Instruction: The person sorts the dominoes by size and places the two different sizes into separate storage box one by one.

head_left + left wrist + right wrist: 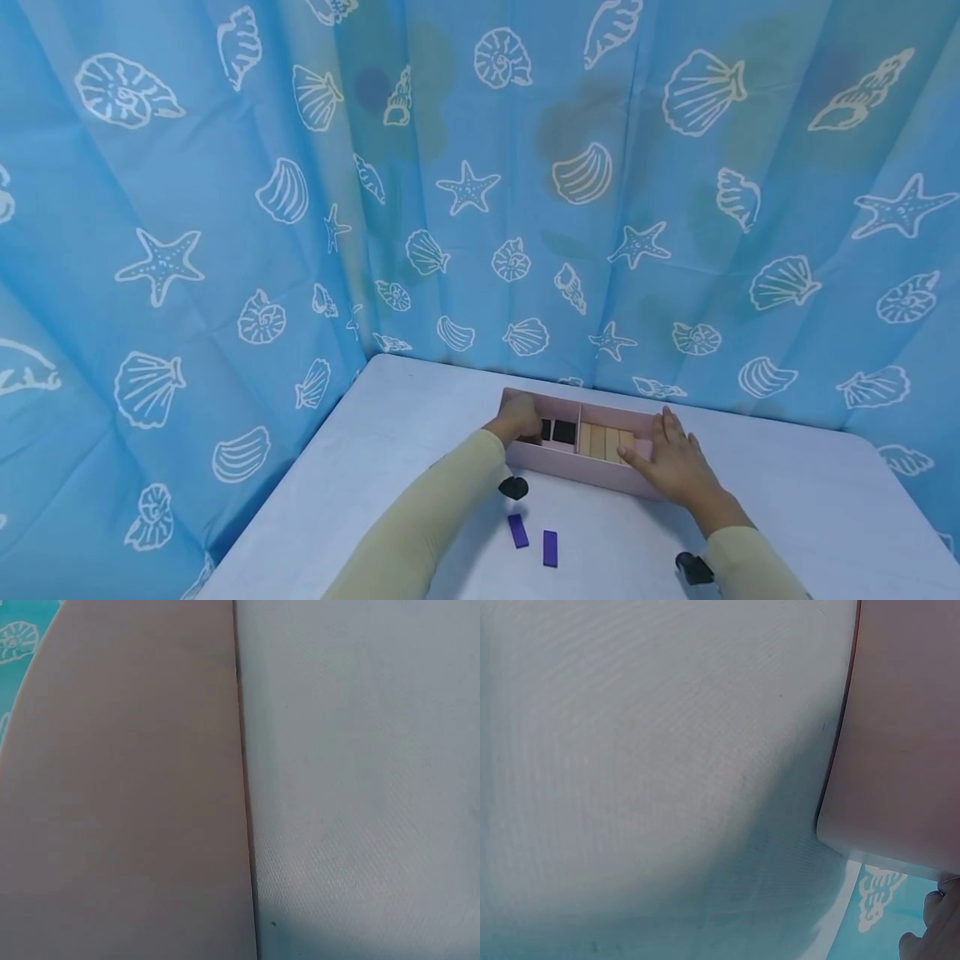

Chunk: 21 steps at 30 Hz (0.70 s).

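Observation:
A long pink box (592, 472) with a divider lies on the table. My left hand (521, 419) reaches into its left compartment beside black squares (564, 432); its fingertips are hidden, so whether it holds one cannot be seen. Over the box's right end rests my right hand (678, 462), fingers spread and fairly straight, thumb across the front rim. Several light wooden blocks (603, 442) stand side by side in the right compartment. The left wrist view has only the box's wall (127, 780); in the right wrist view, right-hand fingers (937, 922) show by the box's corner.
Two purple strips (551, 549) lie on the white table (420, 408) in front of the box, between my forearms. Behind the table and on its left hangs a blue curtain (517, 200) with white shell prints. A black wrist camera part (513, 487) juts below each wrist.

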### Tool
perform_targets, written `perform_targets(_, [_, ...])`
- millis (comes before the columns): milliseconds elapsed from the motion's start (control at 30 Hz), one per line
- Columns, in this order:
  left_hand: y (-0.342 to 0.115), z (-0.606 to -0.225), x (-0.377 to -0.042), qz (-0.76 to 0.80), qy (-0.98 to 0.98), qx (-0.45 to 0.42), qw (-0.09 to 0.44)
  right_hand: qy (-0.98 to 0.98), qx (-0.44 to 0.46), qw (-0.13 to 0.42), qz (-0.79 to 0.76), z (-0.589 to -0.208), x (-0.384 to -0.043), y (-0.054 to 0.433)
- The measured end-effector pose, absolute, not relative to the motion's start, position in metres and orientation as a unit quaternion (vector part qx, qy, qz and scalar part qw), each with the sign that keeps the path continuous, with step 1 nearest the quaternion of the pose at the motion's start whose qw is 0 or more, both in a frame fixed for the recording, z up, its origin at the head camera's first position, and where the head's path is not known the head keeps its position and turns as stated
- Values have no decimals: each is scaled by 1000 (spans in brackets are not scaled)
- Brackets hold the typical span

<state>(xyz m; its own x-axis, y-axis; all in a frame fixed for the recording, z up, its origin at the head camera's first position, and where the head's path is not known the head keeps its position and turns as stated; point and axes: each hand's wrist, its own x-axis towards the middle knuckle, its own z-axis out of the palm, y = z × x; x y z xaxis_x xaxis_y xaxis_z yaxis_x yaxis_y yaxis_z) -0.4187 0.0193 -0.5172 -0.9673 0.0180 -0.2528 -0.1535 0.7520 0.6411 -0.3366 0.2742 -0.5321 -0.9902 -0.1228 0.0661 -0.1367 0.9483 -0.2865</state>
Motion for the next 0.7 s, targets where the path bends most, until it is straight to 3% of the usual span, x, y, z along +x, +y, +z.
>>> perform_targets(700, [18,-521,-419,348,929,6,125,-986,60,20,154,-530,-335,273])
